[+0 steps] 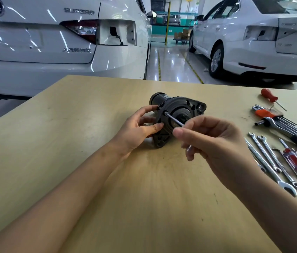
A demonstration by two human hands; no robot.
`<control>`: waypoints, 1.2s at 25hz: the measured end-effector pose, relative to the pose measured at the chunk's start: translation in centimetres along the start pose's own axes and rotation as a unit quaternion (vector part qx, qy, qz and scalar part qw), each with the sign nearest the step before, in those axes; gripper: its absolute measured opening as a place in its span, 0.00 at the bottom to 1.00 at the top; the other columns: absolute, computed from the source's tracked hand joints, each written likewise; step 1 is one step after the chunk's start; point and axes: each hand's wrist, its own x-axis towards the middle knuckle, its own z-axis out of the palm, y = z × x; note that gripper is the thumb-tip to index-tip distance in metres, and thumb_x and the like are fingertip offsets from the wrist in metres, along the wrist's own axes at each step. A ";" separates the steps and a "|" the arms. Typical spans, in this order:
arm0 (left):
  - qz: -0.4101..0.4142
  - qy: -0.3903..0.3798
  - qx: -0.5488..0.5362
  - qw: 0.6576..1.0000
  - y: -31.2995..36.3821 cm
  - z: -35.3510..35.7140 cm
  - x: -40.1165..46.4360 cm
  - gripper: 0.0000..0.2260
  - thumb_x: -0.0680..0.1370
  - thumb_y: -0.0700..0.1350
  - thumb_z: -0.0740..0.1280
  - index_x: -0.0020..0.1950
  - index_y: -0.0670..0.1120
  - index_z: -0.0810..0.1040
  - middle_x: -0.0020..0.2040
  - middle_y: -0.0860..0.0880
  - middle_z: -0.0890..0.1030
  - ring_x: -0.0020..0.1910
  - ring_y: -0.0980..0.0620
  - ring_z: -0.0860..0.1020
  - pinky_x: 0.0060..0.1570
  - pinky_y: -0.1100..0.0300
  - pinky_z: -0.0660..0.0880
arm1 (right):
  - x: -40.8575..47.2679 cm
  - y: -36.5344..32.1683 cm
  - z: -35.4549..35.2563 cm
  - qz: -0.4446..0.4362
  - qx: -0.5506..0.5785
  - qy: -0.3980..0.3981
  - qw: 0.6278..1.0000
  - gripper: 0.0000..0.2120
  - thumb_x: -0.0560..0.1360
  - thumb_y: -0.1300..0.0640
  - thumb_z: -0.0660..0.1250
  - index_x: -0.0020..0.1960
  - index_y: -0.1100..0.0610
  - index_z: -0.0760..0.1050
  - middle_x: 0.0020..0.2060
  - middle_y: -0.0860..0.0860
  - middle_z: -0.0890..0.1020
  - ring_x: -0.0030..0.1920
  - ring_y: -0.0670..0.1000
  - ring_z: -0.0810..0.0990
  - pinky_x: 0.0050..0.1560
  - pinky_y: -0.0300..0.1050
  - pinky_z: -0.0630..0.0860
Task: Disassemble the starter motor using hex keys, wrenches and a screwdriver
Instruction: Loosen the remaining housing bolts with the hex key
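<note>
Under the hands, a matt pale wood table (89,161); the left hand (136,128) grips a dull dark metal starter motor (178,114); right of the right hand (217,143), glossy chromed wrenches (271,167) (mirror-bright).

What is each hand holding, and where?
Left hand grips the starter motor by its flange edge; right hand pinches a hex key at its near end.

We have single head view: looks forward and down over table (89,179), close above hands; cars (53,42) at twelve o'clock.
</note>
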 end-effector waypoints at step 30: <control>-0.007 -0.005 -0.022 1.000 -0.7 -0.3 0.6 0.20 0.75 0.37 0.70 0.64 0.54 0.76 0.57 0.42 0.79 0.59 0.42 0.78 0.65 0.46 0.72 | 1.1 0.4 -1.4 -0.029 0.096 -0.111 0.989 0.15 0.71 0.42 0.68 0.38 0.53 0.79 0.28 0.53 0.80 0.27 0.50 0.77 0.27 0.40 0.74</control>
